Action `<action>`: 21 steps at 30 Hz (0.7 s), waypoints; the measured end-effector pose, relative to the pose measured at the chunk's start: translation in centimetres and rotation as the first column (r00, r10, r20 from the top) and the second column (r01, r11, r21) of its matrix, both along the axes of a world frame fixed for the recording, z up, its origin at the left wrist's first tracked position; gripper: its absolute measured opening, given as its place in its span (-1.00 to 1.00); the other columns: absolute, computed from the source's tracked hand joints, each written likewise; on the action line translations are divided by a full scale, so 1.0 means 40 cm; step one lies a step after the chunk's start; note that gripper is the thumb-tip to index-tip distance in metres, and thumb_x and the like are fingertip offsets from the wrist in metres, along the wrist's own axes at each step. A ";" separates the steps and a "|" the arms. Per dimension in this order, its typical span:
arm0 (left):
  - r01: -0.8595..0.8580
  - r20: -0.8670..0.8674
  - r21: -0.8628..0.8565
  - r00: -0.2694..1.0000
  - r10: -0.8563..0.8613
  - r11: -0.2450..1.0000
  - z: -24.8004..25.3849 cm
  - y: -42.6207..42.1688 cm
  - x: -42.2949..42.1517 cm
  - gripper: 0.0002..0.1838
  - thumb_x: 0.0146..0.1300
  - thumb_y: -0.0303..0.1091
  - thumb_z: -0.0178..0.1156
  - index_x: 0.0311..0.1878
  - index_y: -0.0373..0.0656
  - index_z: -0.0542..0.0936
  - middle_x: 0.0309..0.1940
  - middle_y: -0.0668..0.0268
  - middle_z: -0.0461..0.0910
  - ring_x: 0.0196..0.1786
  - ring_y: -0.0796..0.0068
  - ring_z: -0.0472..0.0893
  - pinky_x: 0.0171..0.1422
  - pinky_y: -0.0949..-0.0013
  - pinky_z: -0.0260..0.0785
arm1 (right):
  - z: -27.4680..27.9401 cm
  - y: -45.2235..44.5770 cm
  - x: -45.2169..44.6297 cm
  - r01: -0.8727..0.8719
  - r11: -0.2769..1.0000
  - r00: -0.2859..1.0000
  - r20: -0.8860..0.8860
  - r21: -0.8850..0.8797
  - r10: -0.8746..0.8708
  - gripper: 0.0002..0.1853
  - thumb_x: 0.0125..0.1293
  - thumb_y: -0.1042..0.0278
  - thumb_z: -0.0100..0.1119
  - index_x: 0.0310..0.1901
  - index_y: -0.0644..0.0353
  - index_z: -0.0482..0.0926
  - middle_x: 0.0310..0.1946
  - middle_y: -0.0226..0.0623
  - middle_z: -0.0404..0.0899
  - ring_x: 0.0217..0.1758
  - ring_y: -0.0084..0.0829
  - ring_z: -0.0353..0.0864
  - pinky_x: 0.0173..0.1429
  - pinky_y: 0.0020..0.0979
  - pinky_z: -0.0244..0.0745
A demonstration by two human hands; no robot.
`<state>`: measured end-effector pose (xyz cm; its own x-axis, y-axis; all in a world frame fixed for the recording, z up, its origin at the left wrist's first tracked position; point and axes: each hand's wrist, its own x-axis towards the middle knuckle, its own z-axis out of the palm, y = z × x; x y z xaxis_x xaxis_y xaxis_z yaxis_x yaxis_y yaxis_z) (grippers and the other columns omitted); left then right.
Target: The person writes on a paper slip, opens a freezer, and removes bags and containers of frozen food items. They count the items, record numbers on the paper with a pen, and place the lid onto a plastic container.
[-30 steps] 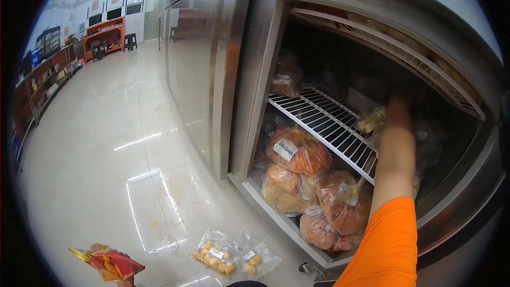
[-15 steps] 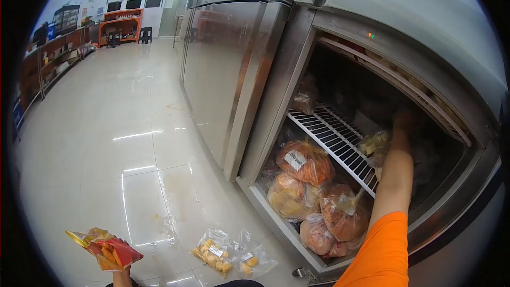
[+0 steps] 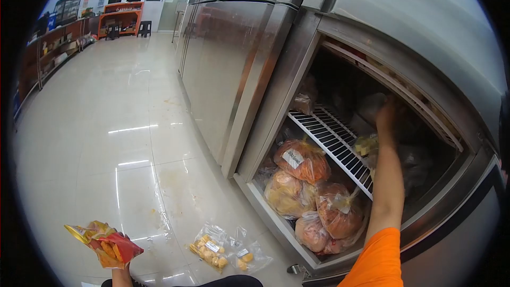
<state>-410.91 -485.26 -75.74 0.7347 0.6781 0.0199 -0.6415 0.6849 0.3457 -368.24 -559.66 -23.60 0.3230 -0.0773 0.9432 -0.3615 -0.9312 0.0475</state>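
At the bottom left, my left hand (image 3: pixel 121 266) is wrapped round a red and yellow packet (image 3: pixel 106 244) with orange-brown pieces showing in it. My right arm, in an orange sleeve, reaches deep into the open steel freezer (image 3: pixel 311 32). There my right hand (image 3: pixel 388 114) is in shadow beside a pale bag (image 3: pixel 370 107), above a wire shelf (image 3: pixel 332 138). Its fingers are too dark to make out. A bag of yellowish pieces (image 3: pixel 365 145) lies on the shelf by my forearm.
Below the shelf are several tied bags, one with a white label (image 3: pixel 292 158). Two clear bags of yellow pieces (image 3: pixel 211 250) (image 3: pixel 244 259) lie on the wet tiled floor (image 3: pixel 127 170). An orange shelf unit (image 3: pixel 120 19) and black stools (image 3: pixel 144 29) stand far back.
My right hand has shifted left inside the freezer, closer to the pale bag. The view has turned, showing more of the steel doors. My left hand still holds the packet.
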 end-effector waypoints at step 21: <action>-0.013 0.084 -0.122 0.996 0.023 0.992 0.045 0.082 -0.113 -0.42 0.35 0.33 0.07 0.10 0.03 0.59 -0.07 0.27 0.67 0.00 0.15 0.62 0.29 -0.15 0.41 | -0.527 0.917 -0.596 -0.697 -0.040 0.273 0.317 0.716 0.908 -0.72 0.62 0.25 0.08 0.15 0.25 0.55 0.05 -0.27 0.56 0.16 -0.44 0.53 0.27 -0.38 0.46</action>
